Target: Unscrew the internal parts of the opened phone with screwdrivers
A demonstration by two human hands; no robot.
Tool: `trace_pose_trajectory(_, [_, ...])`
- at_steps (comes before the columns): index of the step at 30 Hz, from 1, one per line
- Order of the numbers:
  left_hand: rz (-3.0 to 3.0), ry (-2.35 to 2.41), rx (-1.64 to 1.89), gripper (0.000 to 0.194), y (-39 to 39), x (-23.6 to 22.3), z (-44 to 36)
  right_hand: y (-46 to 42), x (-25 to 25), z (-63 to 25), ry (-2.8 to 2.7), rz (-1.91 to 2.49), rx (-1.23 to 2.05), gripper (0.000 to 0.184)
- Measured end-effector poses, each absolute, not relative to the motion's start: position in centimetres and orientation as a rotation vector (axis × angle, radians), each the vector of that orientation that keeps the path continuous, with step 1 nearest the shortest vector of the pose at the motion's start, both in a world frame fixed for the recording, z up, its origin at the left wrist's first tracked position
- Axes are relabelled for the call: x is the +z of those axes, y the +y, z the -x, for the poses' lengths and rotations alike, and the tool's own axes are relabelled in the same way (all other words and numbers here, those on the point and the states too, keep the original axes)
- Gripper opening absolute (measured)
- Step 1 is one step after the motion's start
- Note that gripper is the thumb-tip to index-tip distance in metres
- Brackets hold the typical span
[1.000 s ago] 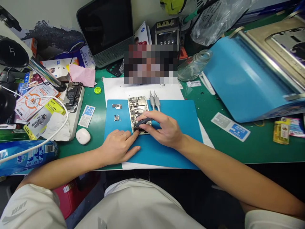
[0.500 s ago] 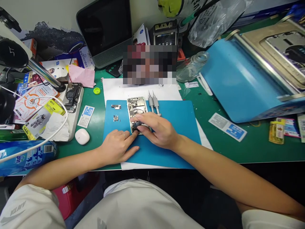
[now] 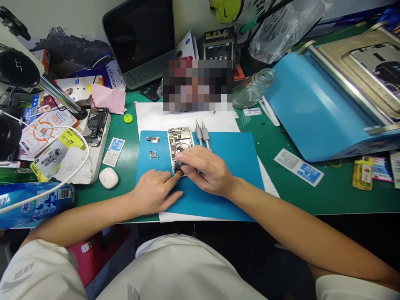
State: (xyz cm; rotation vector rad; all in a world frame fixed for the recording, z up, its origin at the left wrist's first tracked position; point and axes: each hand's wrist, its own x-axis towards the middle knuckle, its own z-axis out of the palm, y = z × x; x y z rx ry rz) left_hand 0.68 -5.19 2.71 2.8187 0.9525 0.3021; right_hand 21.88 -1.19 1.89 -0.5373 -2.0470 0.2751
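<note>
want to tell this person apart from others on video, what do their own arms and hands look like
Pale, whitish short sleeves end above the elbows, the left one with grey printed marks. The left hand wears a ring; no glove on either.

The left hand (image 3: pixel 156 189) has a ring on it, and one finger touches the low end of the open phone (image 3: pixel 180 143). The right hand (image 3: pixel 210 168) holds a dark tool (image 3: pixel 178 164) over that same end. The phone lies on a blue mat (image 3: pixel 218 204). Two gray drivers (image 3: pixel 202 133) lie just beside it, to the right. Small metal parts (image 3: pixel 153 140) sit on the mat to its left. A white case (image 3: pixel 108 178) is on the green table (image 3: pixel 125 196), left of the mat.
</note>
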Motion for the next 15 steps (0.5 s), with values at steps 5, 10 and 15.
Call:
trace_pose_trajectory(5, [-2.828, 0.958, 0.294, 0.044, -5.19, 2.63, -0.72, -1.25, 2.08, -21.89, -2.02, 0.614, 0.194, 0.06])
trace_pose_trajectory(10, [-2.828, 0.943, 0.341, 0.045, -5.19, 2.5, -0.7, -1.12, 2.1, -21.84, -2.04, 0.52, 0.261, 0.065])
trace_pose_trajectory(15, [-2.83, 0.948, 0.329, 0.044, -5.17, 2.56, -0.72, -1.29, 2.2, -21.98, -2.014, 0.603, 0.218, 0.056])
